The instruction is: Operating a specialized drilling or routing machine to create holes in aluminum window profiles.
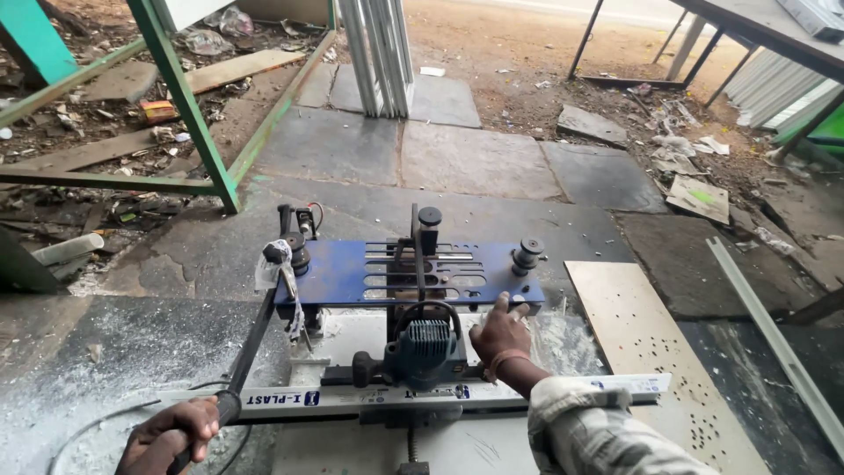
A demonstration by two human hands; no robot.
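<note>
Black rubber grip at the end of a long black lever handle (251,352) is wrapped by the curled fingers of the left hand (167,437) near the lower left corner of the machine, while the right hand (499,332) lies with fingers spread loosely apart, fingertips touching the front edge of the blue slotted template plate (352,273), holding nothing. Just left of that hand sits the blue-grey router motor (422,352), above a white plastic profile (422,396) lying across the machine's front edge; a drilled board (651,343) lies to the right on the stone-slab floor (475,158).
</note>
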